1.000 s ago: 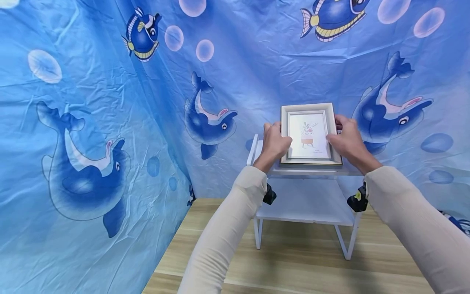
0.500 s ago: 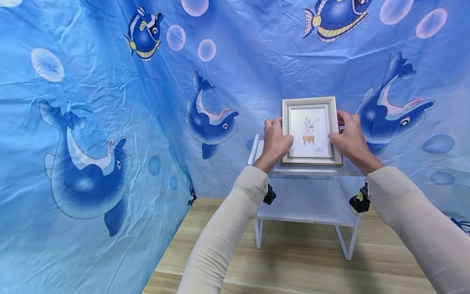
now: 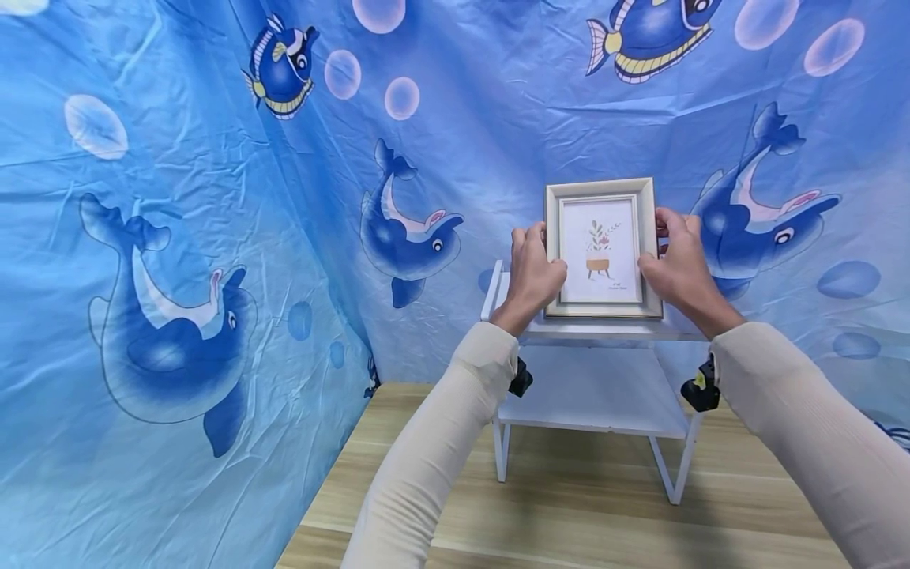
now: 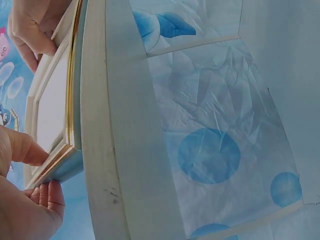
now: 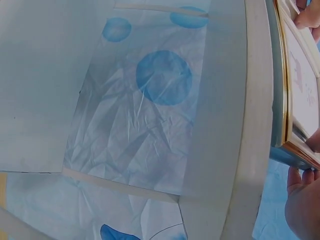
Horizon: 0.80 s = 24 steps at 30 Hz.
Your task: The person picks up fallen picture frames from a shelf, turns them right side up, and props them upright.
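A cream picture frame (image 3: pixel 600 310) with a drawing of a potted plant inside stands nearly upright, its bottom edge at the front of the white shelf's top (image 3: pixel 533 325). On its left side my left hand (image 3: pixel 531 273) grips the border, thumb in front and fingers behind. My right hand (image 3: pixel 678 261) pinches the opposite side the same way. Gold trim runs along the frame's bottom edge (image 4: pixel 72 100) in the left wrist view. From the right wrist, the frame (image 5: pixel 284 75) shows at the right edge, with part of my right hand (image 5: pixel 302 205) on its side.
Below the top, the shelf has a lower board (image 3: pixel 597 387) and white legs (image 3: pixel 675 474). It stands on a wood-patterned floor (image 3: pixel 569 514). Behind and to the left hangs a blue curtain (image 3: pixel 320 197) printed with dolphins and fish.
The picture frame has tilted up from leaning back to nearly upright, its top edge rising while its bottom edge stays in place. Both hands keep their hold, the right rising slightly.
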{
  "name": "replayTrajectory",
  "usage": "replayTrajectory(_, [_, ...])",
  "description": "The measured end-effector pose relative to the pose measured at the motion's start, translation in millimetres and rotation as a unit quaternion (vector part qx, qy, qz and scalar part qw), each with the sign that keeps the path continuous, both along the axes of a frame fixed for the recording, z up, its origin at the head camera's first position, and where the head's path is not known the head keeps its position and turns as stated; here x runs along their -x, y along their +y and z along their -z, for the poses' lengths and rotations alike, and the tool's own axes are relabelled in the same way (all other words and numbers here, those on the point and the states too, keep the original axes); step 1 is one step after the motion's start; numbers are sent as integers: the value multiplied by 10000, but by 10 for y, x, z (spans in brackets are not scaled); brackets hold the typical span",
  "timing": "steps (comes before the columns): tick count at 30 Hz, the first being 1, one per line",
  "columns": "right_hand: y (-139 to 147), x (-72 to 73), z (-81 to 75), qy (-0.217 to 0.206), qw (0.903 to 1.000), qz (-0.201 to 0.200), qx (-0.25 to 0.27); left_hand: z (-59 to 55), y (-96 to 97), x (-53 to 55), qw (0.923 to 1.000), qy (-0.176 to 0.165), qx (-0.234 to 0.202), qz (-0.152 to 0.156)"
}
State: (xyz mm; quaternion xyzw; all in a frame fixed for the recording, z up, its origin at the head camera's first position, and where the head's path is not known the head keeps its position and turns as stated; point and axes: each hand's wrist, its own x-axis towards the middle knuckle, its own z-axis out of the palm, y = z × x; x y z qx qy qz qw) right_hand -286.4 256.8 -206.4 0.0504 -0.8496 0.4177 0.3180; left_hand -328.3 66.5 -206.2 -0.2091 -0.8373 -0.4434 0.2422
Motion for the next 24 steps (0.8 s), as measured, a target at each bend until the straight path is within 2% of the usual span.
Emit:
replayTrajectory(16, [5, -12, -2, 386, 9992, 13, -112, -16, 3, -35, 9995, 292, -48, -98])
replayTrajectory(24, [6, -20, -6, 499, 9987, 24, -118, -10, 7, -42, 9989, 437, -141, -37])
